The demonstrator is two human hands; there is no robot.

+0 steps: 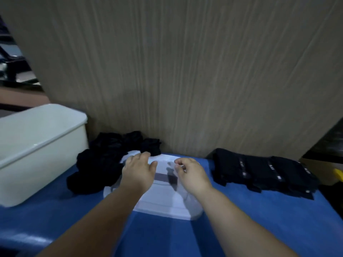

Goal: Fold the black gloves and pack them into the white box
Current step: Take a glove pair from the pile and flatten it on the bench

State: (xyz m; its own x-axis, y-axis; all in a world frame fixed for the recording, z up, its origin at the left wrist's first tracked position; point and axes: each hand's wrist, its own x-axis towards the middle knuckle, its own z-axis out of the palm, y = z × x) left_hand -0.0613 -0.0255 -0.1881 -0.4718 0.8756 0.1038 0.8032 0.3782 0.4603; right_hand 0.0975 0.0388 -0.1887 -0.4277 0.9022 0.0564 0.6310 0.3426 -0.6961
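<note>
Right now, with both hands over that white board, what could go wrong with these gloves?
The folded gloves lie near the blue table's right edge, so a stray sweep of the right hand might knock some off. The crumpled gloves overlap the white board's left edge; shifting the board could drag them into a worse tangle.

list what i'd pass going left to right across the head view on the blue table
white box → loose black gloves → left hand → right hand → folded black gloves
</note>
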